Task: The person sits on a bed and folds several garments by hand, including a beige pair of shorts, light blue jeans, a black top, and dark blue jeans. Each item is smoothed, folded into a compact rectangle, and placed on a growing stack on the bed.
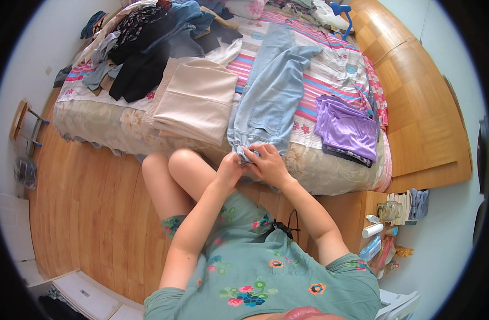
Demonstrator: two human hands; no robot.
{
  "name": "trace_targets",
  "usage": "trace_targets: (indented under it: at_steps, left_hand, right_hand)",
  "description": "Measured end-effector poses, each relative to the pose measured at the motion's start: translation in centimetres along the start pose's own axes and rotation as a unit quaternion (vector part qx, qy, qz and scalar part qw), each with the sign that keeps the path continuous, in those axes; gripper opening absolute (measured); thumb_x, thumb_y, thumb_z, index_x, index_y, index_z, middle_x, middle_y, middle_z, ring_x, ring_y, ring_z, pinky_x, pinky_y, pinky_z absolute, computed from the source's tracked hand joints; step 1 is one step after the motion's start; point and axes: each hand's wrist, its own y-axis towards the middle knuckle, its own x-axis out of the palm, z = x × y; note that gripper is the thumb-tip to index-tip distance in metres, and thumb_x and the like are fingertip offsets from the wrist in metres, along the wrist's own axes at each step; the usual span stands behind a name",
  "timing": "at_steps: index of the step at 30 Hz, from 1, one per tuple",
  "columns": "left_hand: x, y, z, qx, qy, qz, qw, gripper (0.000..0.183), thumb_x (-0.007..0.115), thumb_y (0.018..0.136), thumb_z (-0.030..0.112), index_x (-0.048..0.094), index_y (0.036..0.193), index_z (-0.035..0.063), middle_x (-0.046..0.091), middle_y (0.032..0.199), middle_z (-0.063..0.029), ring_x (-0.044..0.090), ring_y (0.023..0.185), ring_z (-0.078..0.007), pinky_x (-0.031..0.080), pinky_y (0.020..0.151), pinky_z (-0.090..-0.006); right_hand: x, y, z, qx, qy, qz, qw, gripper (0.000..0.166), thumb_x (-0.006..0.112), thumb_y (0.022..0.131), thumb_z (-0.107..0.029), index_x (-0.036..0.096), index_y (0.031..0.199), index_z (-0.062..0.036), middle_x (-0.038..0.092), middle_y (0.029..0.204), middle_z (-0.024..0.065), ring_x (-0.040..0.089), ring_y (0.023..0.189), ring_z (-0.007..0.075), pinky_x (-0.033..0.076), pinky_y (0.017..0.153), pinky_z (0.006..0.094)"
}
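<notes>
Light-blue denim jeans point(268, 96) lie lengthwise on the bed, their gathered waistband at the near edge. My left hand point(231, 168) pinches the waistband from the left, with the thumb towards the other hand. My right hand point(266, 160) holds the same waistband from the right, its fingers spread over the denim; the fingertips of both hands nearly meet. Left of the jeans lies a folded beige garment point(200, 100) with a ribbed edge. To their right is a stack of folded clothes, a shiny purple garment point(348, 128) on top and dark patterned fabric below.
A heap of mixed clothes point(148, 52) covers the bed's far left. A blue desk lamp point(344, 20) stands at the far right by the wooden headboard point(420, 100). A nightstand point(348, 208) with a glass jar point(389, 211) and books is at right. A stool point(22, 120) stands left.
</notes>
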Motion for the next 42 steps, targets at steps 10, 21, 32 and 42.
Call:
trace_targets:
  at_steps: [10, 21, 32, 42]
  left_hand:
    - [3.4, -0.5, -2.2, -0.019, 0.110, -0.038, 0.993, 0.041, 0.064, 0.093, 0.018, 0.052, 0.130, 0.0032, 0.057, 0.129, -0.0085, 0.057, 0.115, -0.0183, 0.048, 0.099, -0.0391]
    - [10.0, -1.0, -3.1, 0.083, 0.011, 0.092, 0.992, 0.028, 0.057, 0.098, 0.018, 0.059, 0.123, 0.0065, 0.061, 0.115, -0.0033, 0.058, 0.103, -0.0124, 0.048, 0.084, -0.0274]
    - [3.8, -29.3, 9.8, 0.515, 0.553, 0.331, 0.565, 0.050, 0.066, 0.092, 0.021, 0.051, 0.132, -0.0051, 0.056, 0.130, -0.0091, 0.052, 0.120, -0.0213, 0.043, 0.099, -0.0334]
    - [-8.2, -38.1, 10.9, 0.432, 0.494, 0.583, 0.479, 0.052, 0.064, 0.093, 0.024, 0.049, 0.133, -0.0055, 0.054, 0.133, -0.0105, 0.051, 0.121, -0.0227, 0.042, 0.101, -0.0345]
  right_hand:
    - [-0.1, -4.0, 2.0, 0.073, -0.108, 0.045, 0.990, 0.059, 0.066, 0.071, -0.009, 0.058, 0.130, -0.0114, 0.057, 0.119, 0.0035, 0.054, 0.104, 0.0237, 0.043, 0.087, 0.0368]
    - [-9.6, -0.1, -1.7, 0.025, 0.093, 0.055, 0.994, 0.027, 0.063, 0.084, -0.014, 0.069, 0.109, -0.0073, 0.066, 0.107, 0.0044, 0.060, 0.094, 0.0211, 0.048, 0.077, 0.0341]
    - [-7.9, -4.6, 8.4, 0.461, 0.433, 0.214, 0.745, 0.025, 0.051, 0.101, -0.023, 0.063, 0.102, -0.0009, 0.067, 0.092, 0.0064, 0.061, 0.074, 0.0110, 0.050, 0.066, 0.0251]
    - [-2.7, -6.9, 16.6, 0.524, -0.103, 0.148, 0.833, 0.042, 0.055, 0.095, -0.045, 0.065, 0.092, -0.0038, 0.064, 0.098, 0.0158, 0.058, 0.097, 0.0348, 0.047, 0.085, 0.0450]
